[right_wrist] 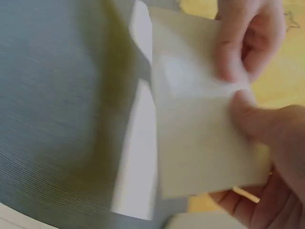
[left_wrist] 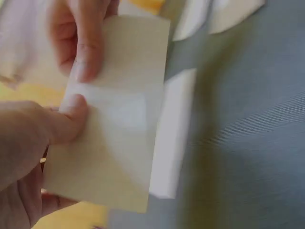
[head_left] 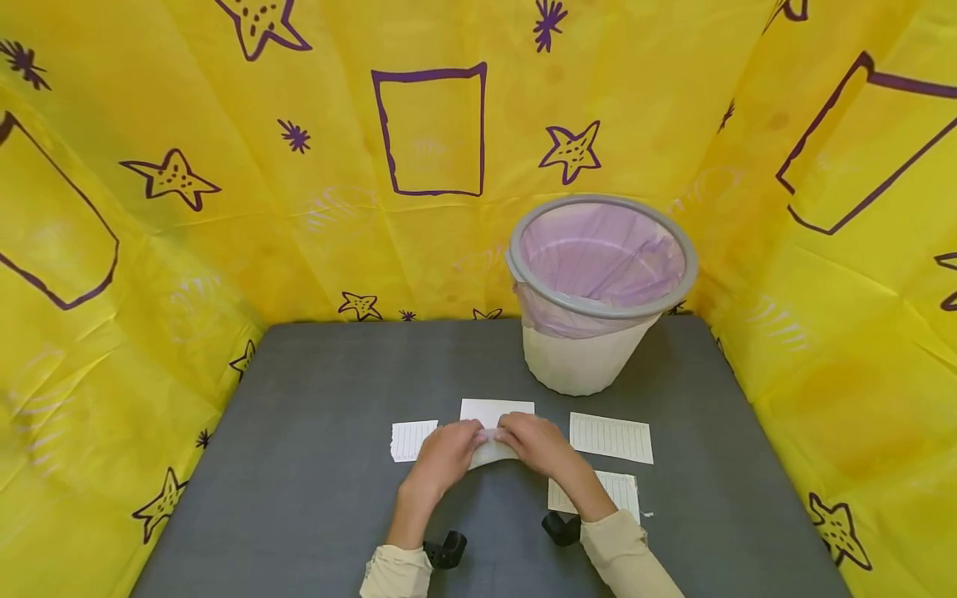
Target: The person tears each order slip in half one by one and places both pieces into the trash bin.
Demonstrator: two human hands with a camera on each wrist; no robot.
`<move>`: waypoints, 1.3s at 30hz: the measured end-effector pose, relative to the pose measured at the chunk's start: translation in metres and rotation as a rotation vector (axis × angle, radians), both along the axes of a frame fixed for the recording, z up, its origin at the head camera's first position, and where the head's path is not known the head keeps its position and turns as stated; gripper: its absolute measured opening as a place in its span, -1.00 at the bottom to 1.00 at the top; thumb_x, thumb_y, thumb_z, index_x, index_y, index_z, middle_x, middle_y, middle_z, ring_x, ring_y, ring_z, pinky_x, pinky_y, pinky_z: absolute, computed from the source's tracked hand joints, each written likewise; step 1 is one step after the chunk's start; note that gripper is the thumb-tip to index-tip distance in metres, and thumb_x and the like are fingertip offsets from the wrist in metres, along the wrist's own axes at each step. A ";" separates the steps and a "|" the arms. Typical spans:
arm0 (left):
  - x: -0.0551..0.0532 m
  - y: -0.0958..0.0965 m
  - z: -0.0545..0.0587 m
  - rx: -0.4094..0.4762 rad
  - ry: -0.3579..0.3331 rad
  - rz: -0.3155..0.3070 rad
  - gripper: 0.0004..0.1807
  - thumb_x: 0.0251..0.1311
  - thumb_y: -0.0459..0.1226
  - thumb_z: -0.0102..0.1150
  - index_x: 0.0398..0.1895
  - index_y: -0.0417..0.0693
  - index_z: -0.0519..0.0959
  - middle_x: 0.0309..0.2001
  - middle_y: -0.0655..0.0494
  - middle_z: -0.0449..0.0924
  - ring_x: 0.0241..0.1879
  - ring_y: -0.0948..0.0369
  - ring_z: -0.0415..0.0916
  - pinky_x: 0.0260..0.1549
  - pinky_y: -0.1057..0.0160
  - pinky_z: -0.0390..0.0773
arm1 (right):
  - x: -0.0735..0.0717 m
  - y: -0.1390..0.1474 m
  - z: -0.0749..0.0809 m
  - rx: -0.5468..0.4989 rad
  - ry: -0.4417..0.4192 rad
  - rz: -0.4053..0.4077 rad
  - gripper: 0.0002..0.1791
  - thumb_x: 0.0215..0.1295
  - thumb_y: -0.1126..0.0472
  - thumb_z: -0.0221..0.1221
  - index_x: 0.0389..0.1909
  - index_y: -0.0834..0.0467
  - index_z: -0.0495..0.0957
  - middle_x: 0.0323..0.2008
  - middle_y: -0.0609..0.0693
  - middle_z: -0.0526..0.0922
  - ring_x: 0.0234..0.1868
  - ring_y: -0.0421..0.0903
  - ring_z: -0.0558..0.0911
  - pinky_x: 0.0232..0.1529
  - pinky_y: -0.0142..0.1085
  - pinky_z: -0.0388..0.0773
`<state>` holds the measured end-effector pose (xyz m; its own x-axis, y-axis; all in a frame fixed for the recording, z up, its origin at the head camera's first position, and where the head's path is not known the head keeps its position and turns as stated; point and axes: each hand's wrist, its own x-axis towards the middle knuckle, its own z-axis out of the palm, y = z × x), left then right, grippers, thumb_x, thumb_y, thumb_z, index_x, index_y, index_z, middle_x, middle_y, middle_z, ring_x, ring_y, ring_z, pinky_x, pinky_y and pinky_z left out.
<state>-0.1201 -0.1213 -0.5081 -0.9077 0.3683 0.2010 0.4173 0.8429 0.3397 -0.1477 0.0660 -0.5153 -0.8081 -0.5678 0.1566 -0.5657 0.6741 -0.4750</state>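
The left hand (head_left: 449,453) and right hand (head_left: 532,444) grasp one piece of paper (head_left: 493,451) between thumbs and fingers, the thumbs side by side near the middle of its upper long edge. It is held above the table (head_left: 321,498), around mid-width between the left and right edges. The head view gives only a narrow, bowed strip of it; both wrist views show a broad plain face with a brighter patch, both thumbs pressed on it and fingers of the near hand behind. Those wrist views are blurred, and the loose papers appear there only as pale slivers past the held piece. Just beyond the hands lies a white sheet (head_left: 497,409), partly covered by them. Toward the left edge, beside the left hand, is a small lined slip (head_left: 414,441) with a ragged left side. Toward the right edge lies a lined card (head_left: 611,438); nearer the wearer, a second lined card (head_left: 628,492) is crossed by the right forearm, with a tiny scrap (head_left: 648,514) just off its right side. A white bin (head_left: 576,365) with a grey rim stands upright by the table's far edge, near the far right corner; purple liner film covers its inside, and its bottom cannot be made out. Yellow printed cloth (head_left: 336,241) rises behind the far edge and along both sides.
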 end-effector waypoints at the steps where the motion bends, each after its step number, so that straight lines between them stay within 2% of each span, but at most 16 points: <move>1: -0.007 -0.003 0.009 0.005 0.021 -0.002 -0.85 0.27 -0.22 0.17 -0.45 -0.01 0.52 -0.58 0.18 0.48 -0.57 0.24 0.41 -0.54 0.25 0.36 | -0.007 0.000 0.008 -0.017 0.021 0.004 -0.82 0.37 0.10 0.14 -0.45 0.01 0.47 -0.57 -0.19 0.38 -0.53 -0.30 0.32 -0.50 -0.45 0.25; 4: -0.025 -0.010 0.039 -0.001 0.062 0.002 -0.84 0.35 -0.22 0.08 -0.40 0.00 0.54 -0.57 0.21 0.48 -0.58 0.27 0.35 -0.53 0.26 0.35 | -0.027 -0.004 0.036 -0.082 0.092 0.048 -0.86 0.42 0.13 0.08 -0.35 0.03 0.53 -0.52 -0.17 0.48 -0.52 -0.30 0.36 -0.48 -0.45 0.33; 7: -0.038 -0.014 0.064 -0.011 0.079 0.008 -0.85 0.38 -0.22 0.04 -0.34 -0.01 0.55 -0.53 0.20 0.52 -0.59 0.28 0.33 -0.56 0.31 0.32 | -0.043 -0.009 0.060 -0.163 0.137 0.115 -0.88 0.43 0.17 0.07 -0.27 0.09 0.55 -0.41 -0.12 0.60 -0.45 -0.27 0.46 -0.38 -0.42 0.44; 9: -0.041 -0.014 0.076 -0.009 0.088 0.003 -0.85 0.39 -0.23 0.03 -0.32 -0.02 0.56 -0.51 0.18 0.55 -0.58 0.26 0.35 -0.56 0.31 0.33 | -0.048 -0.011 0.071 -0.217 0.132 0.152 -0.88 0.42 0.20 0.08 -0.26 0.12 0.56 -0.37 -0.08 0.65 -0.42 -0.24 0.50 -0.33 -0.41 0.48; 11: -0.042 -0.012 0.082 -0.016 0.105 0.003 -0.85 0.39 -0.23 0.03 -0.31 -0.02 0.57 -0.49 0.17 0.58 -0.57 0.24 0.39 -0.53 0.28 0.37 | -0.051 -0.011 0.077 -0.251 0.111 0.169 -0.88 0.41 0.21 0.09 -0.27 0.14 0.57 -0.36 -0.06 0.67 -0.43 -0.24 0.51 -0.34 -0.43 0.48; 17: -0.034 -0.007 0.090 -0.049 0.205 0.041 -0.85 0.37 -0.22 0.07 -0.28 -0.02 0.62 -0.46 0.14 0.63 -0.55 0.17 0.49 -0.55 0.26 0.43 | -0.052 -0.008 0.083 -0.354 0.017 0.171 -0.88 0.39 0.24 0.12 -0.29 0.16 0.61 -0.35 -0.01 0.72 -0.44 -0.25 0.55 -0.37 -0.44 0.49; 22: -0.025 -0.004 0.098 -0.080 0.361 0.078 -0.86 0.31 -0.17 0.15 -0.31 0.00 0.65 -0.50 0.14 0.63 -0.56 0.17 0.50 -0.66 0.30 0.39 | -0.045 -0.002 0.097 -0.412 -0.087 0.157 -0.86 0.40 0.22 0.11 -0.27 0.13 0.63 -0.31 -0.01 0.72 -0.39 -0.26 0.54 -0.37 -0.42 0.49; 26: -0.022 -0.002 0.107 -0.093 0.463 0.074 -0.86 0.25 -0.16 0.20 -0.37 -0.01 0.64 -0.53 0.16 0.62 -0.57 0.19 0.45 -0.61 0.33 0.35 | -0.043 0.002 0.110 -0.438 -0.125 0.173 -0.87 0.40 0.20 0.11 -0.28 0.11 0.63 -0.32 -0.03 0.71 -0.40 -0.27 0.52 -0.40 -0.42 0.47; 30: -0.024 -0.002 0.113 -0.093 0.553 0.061 -0.87 0.21 -0.18 0.25 -0.40 -0.03 0.63 -0.54 0.17 0.63 -0.58 0.20 0.42 -0.55 0.32 0.31 | -0.046 0.004 0.120 -0.452 -0.156 0.185 -0.87 0.40 0.22 0.12 -0.30 0.11 0.63 -0.36 -0.02 0.68 -0.46 -0.25 0.49 -0.44 -0.42 0.44; 36: -0.030 0.002 0.110 -0.051 0.728 0.096 -0.87 0.15 -0.20 0.32 -0.46 -0.04 0.61 -0.60 0.17 0.60 -0.63 0.21 0.34 -0.64 0.35 0.25 | -0.050 0.004 0.126 -0.536 -0.364 0.118 -0.81 0.43 0.20 0.08 -0.28 0.17 0.63 -0.38 0.05 0.63 -0.57 -0.20 0.52 -0.56 -0.38 0.48; 39: -0.032 0.003 0.108 -0.028 0.775 0.116 -0.86 0.13 -0.23 0.34 -0.48 -0.07 0.59 -0.62 0.15 0.58 -0.65 0.21 0.31 -0.67 0.35 0.24 | -0.051 0.001 0.127 -0.561 -0.422 0.093 -0.78 0.44 0.17 0.07 -0.26 0.19 0.64 -0.36 0.07 0.63 -0.58 -0.17 0.54 -0.58 -0.35 0.49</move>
